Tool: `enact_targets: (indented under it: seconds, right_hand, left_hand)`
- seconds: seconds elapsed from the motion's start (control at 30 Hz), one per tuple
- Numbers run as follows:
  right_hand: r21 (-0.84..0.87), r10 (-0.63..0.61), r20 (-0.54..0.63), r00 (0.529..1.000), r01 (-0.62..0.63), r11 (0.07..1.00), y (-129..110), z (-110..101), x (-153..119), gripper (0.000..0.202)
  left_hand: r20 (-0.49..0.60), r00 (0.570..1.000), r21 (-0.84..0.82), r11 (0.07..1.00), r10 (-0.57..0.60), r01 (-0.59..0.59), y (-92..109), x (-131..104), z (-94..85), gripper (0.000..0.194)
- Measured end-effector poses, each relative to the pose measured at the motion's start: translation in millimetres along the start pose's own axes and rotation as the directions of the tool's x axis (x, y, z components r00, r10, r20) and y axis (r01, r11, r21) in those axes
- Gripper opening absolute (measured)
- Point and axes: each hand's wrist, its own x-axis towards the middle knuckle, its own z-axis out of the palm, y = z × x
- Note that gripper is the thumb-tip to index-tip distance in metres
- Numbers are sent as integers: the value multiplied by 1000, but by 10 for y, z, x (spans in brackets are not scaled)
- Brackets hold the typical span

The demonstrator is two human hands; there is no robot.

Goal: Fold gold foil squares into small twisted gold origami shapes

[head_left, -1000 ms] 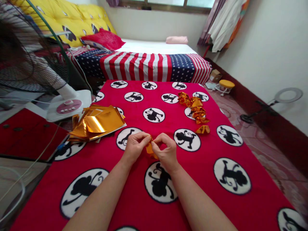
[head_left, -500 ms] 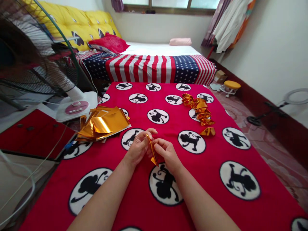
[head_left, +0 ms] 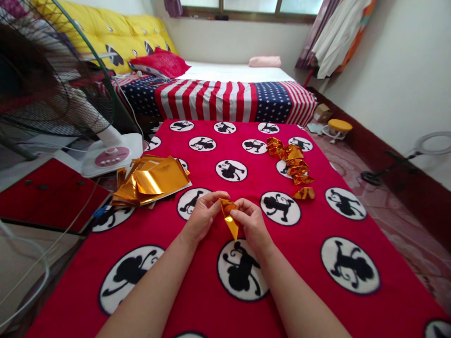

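Note:
Both my hands hold one small folded piece of gold foil paper point(head_left: 229, 217) above the red blanket with monkey circles point(head_left: 317, 211). My left hand point(head_left: 202, 218) pinches its upper left edge. The fingers of my right hand point(head_left: 251, 223) grip its right side, and the paper's pointed tip hangs down between the hands. A stack of flat gold foil sheets point(head_left: 151, 180) lies to the left of my hands. A row of several folded gold pieces point(head_left: 291, 162) lies further back on the right.
A standing fan point(head_left: 52, 84) with its white base point(head_left: 112, 157) stands at the left beside a red box point(head_left: 45, 195). A bed with a flag-pattern cover point(head_left: 218, 98) lies behind the blanket. A yellow stool point(head_left: 338, 126) and a ring light point(head_left: 428, 143) stand on the floor at right.
The gold paper has turned from edge-on to face-on, showing a pointed triangular shape. My hands have stayed at the same spot above the blanket.

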Motion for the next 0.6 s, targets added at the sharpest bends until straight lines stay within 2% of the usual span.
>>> enact_targets:
  seconds: [0.07, 0.13, 0.2, 0.33, 0.47, 0.6]
  right_hand:
    - [-5, -23, -31, 999, 23, 1000, 11, -42, 19, 17]
    - [-22, -40, -72, 997, 39, 999, 14, -71, 34, 17]
    - [-54, -51, -100, 994, 46, 997, 7, -82, 45, 17]
    - [-135, -70, -105, 992, 56, 989, -18, -67, 50, 20]
    - [-172, -73, -84, 994, 57, 983, -29, -53, 47, 21]
    - [-137, -66, -52, 996, 58, 989, -37, -32, 44, 20]
  left_hand:
    - [-88, 996, 33, 999, 8, -5, -16, 12, -13, 26]
    - [-143, 988, 106, 993, 63, -48, -21, 18, -26, 29]
    - [-139, 979, 242, 964, 152, -115, -6, 17, -31, 32]
    - [-101, 960, 450, 873, 260, -189, 49, 7, -13, 23]
    - [-150, 962, 459, 878, 227, -136, 58, 7, 9, 23]
    - [-255, 957, 317, 947, 139, -53, 31, 15, 33, 28]
